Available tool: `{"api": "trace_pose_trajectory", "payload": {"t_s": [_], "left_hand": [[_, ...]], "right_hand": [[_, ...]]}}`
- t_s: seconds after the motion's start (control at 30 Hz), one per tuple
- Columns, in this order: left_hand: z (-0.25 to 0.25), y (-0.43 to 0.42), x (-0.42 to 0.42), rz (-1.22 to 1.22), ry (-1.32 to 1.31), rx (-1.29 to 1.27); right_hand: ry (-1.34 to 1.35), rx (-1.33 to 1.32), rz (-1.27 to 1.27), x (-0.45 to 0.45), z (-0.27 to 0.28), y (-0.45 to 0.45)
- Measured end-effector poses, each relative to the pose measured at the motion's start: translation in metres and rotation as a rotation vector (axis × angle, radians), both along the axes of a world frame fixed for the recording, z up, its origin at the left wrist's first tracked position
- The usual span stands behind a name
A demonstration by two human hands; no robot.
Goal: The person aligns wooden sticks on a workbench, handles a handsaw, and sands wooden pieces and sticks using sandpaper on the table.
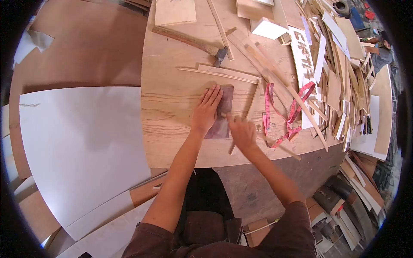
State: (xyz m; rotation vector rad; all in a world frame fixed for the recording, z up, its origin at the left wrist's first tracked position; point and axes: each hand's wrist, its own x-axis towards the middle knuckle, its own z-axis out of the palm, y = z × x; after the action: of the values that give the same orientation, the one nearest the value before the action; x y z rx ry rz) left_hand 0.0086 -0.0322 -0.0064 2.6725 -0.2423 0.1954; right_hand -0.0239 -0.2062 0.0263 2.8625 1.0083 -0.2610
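My left hand (pixel 207 108) lies flat with its fingers stretched on a dark purplish-brown sheet (pixel 220 129), which rests on the wooden tabletop (pixel 167 146). Just right of it, my right hand (pixel 241 132) is closed, fingers bent, over the sheet's right edge. A small light-coloured piece (pixel 223 115) shows near its fingertips; motion blur hides exactly how it is held. Thin wooden strips (pixel 254 101) lie to the right of the sheet, and a pink measuring tape (pixel 267 103) curls beyond them.
A hammer (pixel 189 42) lies at the back of the table. White board (pixel 86 150) spans the left side. Wood scraps (pixel 340 81) are heaped at the right, with a person (pixel 380 56) beyond them. Offcuts (pixel 344 215) lie on the floor at lower right.
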Motion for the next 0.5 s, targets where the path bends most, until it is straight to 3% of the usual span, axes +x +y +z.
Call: {"api": "trace_pose_trajectory", "payload": {"t_s": [0.07,0.2,0.27,0.33,0.37,0.47,0.5], "left_hand": [[-0.002,-0.002,-0.002,0.028,-0.010,-0.020],[-0.012,-0.001,0.002,0.034,-0.046,-0.054],[-0.011,-0.001,0.001,0.020,-0.065,-0.084],[-0.006,-0.002,-0.001,0.035,-0.039,-0.085],[-0.003,-0.002,-0.003,0.037,-0.034,-0.088],[-0.004,-0.002,0.003,0.061,-0.010,-0.036],[-0.006,-0.001,0.003,0.049,-0.008,-0.017]], "right_hand": [[-0.142,-0.044,-0.104,0.003,0.001,0.010],[-0.099,-0.012,0.034,-0.049,0.005,0.008],[-0.047,0.014,0.070,-0.012,0.011,-0.002],[-0.012,0.003,-0.109,0.026,0.009,-0.003],[-0.140,0.042,-0.081,0.025,-0.004,-0.004],[-0.157,-0.108,-0.004,-0.035,-0.003,0.006],[-0.147,-0.047,0.050,-0.049,0.006,0.009]]}}
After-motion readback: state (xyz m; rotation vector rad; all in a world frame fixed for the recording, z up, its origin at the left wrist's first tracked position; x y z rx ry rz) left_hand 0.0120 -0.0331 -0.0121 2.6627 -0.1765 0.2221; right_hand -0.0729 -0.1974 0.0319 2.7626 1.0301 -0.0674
